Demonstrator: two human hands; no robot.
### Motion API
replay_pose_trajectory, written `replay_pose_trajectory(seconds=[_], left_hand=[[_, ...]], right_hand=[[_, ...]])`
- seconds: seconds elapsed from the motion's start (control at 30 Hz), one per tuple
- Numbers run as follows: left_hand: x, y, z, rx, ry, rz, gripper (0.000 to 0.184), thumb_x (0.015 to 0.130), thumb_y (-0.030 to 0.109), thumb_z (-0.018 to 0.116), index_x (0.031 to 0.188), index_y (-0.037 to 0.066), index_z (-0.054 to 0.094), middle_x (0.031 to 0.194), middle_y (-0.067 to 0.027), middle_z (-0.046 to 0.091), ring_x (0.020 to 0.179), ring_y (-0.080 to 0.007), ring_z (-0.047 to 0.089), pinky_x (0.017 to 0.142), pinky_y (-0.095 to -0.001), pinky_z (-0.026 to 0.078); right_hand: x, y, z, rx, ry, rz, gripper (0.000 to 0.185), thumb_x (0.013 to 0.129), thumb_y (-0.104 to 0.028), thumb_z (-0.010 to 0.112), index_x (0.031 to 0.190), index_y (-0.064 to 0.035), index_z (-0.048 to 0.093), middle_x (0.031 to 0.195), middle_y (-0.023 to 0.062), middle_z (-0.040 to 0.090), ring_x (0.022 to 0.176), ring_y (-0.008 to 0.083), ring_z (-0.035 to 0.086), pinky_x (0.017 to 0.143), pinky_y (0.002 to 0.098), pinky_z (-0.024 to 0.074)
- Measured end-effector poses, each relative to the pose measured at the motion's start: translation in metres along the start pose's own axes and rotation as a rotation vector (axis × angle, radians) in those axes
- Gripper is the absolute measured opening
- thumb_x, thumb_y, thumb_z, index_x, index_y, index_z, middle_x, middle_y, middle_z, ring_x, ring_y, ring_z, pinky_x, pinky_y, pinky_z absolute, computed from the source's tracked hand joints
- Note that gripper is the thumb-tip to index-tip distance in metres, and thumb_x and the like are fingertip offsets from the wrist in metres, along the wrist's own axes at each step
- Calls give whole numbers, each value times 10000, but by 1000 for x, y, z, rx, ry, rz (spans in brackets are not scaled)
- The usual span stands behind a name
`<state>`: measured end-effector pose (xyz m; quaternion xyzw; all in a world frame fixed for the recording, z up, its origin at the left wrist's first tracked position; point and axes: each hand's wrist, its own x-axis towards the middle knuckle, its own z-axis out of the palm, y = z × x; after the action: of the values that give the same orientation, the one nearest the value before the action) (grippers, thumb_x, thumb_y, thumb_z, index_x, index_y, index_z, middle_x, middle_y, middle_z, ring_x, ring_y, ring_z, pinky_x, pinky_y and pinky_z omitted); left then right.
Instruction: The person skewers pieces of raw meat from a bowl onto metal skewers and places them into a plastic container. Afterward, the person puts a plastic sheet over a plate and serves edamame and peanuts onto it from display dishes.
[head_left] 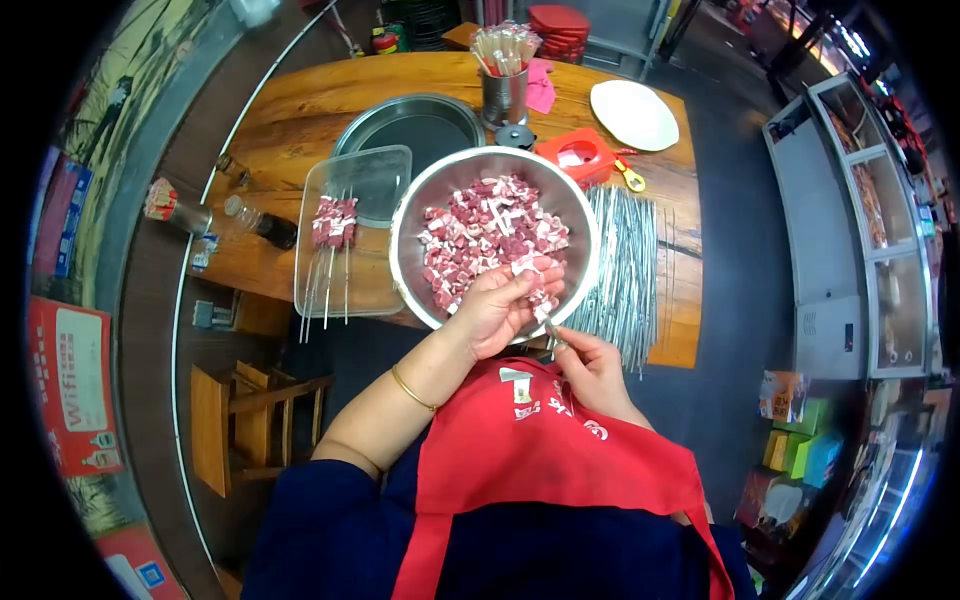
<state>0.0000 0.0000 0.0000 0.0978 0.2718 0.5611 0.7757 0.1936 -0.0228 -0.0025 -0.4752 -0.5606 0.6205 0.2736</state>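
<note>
A steel bowl (408, 270) holds many small pieces of raw meat (490, 225). Over its near edge, my left hand (503, 303) is turned palm up, its fingers curled round meat pieces on a skewer. My right hand (590, 368) pinches the skewer's lower end just beyond the bowl's rim. Left of the bowl, several loaded skewers (334, 222) lie in a clear plastic tray (380, 285). A wide pile of bare metal skewers (622, 270) lies to the right of the bowl.
Behind the bowl are a round dark pan (415, 125), a metal canister of wrapped chopsticks (505, 97), a red tissue box (577, 157) and a white plate (634, 115). A dark bottle (262, 222) stands at the left. A wooden stool (255, 420) is at the lower left.
</note>
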Motion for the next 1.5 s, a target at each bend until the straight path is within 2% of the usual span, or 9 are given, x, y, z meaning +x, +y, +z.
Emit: replay_pose_trajectory(seconds=[0.43,0.77,0.97,1.07,1.1,1.23,1.3,1.47,1.5], left_hand=[[-39,7,0,-232,318,235,289,960,146,477,1203,-9,487,1151,-149,591,1068,-256,585,935,-403,492],[-68,33,-44,-108,234,221,471,931,191,535,1327,-11,380,1305,-165,488,1216,-265,485,1016,-409,429],[-87,81,-115,-100,61,240,624,937,281,523,1414,5,228,1401,-224,354,1293,-324,388,1079,-442,332],[-113,115,-170,-87,404,225,618,961,281,484,1439,57,162,1438,-242,277,1323,-339,333,1066,-452,312],[-127,131,-185,-18,442,254,585,949,209,510,1425,45,213,1408,-193,364,1287,-300,395,1024,-418,365],[-174,182,-255,182,811,519,333,884,79,540,1211,30,509,1156,-103,577,995,-176,574,880,-346,453],[-190,201,-290,281,1024,547,370,874,105,559,1239,76,503,1179,-52,566,1104,-165,505,977,-358,341],[-198,222,-308,88,1009,410,527,897,170,539,1386,105,352,1382,-75,413,1309,-220,325,1082,-472,141],[-197,221,-311,69,917,419,568,896,179,546,1410,110,314,1419,-84,370,1337,-246,293,1090,-473,134]], right_hand=[[0,15,16,44,-259,-79,275,893,-27,509,1146,-2,613,877,61,668,777,60,567,721,212,452],[17,0,73,-38,-285,-149,280,897,-8,512,1159,0,608,772,14,609,701,48,518,661,198,435],[48,-7,163,212,-298,116,336,925,-18,427,1243,13,531,654,-18,508,564,45,452,521,186,374],[87,-10,226,221,-207,99,415,913,-3,401,1327,20,408,619,7,504,533,60,453,504,193,373],[110,5,249,151,-170,79,420,894,-19,423,1312,18,428,618,-4,486,543,59,443,517,203,383],[178,53,333,-460,-24,-240,425,877,-51,453,1301,-40,462,733,136,612,653,223,593,650,324,486],[186,46,358,-538,53,-160,442,853,-48,490,1293,-81,465,969,252,621,927,422,587,825,449,462],[185,55,364,-583,-51,-93,527,845,-30,477,1361,-99,392,1177,256,547,1028,408,558,885,452,451],[189,69,366,-562,-86,-65,623,851,-36,472,1432,-122,264,1167,263,550,1019,422,557,882,454,451]])
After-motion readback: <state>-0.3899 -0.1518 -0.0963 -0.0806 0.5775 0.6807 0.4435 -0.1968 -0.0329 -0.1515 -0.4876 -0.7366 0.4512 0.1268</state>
